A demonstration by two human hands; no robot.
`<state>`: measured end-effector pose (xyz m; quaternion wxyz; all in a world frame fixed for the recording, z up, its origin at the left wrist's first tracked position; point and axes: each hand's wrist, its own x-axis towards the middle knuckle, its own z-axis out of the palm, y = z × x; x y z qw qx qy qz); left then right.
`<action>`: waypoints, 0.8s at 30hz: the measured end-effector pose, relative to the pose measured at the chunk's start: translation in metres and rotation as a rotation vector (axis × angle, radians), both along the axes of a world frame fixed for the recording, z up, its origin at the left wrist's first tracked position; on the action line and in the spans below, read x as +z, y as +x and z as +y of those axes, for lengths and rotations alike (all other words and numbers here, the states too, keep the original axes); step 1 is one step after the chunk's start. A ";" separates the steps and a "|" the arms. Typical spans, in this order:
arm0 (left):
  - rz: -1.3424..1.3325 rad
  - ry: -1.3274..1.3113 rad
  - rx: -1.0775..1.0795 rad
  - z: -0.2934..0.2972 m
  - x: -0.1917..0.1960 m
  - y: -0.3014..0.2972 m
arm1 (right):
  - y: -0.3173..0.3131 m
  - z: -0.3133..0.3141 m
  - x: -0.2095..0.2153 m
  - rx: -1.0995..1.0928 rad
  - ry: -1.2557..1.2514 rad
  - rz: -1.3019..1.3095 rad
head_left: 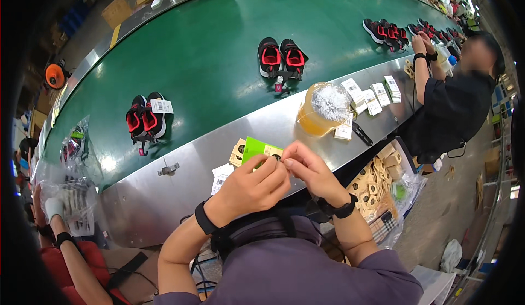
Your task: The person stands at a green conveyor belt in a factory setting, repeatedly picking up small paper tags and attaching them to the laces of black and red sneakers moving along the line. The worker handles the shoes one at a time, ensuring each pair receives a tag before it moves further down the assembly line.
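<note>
Head view: both hands' grip pinches a green tag point(255, 148), long axis tilted up-left.

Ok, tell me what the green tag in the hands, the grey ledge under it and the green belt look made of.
Green rectangular tag: likely matte card, thin and flat. Grey ledge: looks like brushed sheet metal, dull sheen and soft reflections. Green conveyor belt: probably rubber or plastic, smooth, with glossy light patches. Left hand and right hand pinch the tag.
</note>
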<state>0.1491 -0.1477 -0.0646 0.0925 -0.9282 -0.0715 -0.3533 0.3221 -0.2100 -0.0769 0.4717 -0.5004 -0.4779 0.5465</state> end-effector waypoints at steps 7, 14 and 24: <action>0.147 -0.205 0.039 -0.004 -0.009 0.006 | -0.005 0.001 -0.013 -0.208 0.502 -0.705; 0.125 -0.522 -0.072 -0.004 -0.010 0.013 | 0.010 0.002 -0.024 -0.179 0.011 0.263; 0.364 -0.826 0.511 0.017 -0.053 -0.080 | 0.038 -0.010 -0.014 0.150 0.116 -1.161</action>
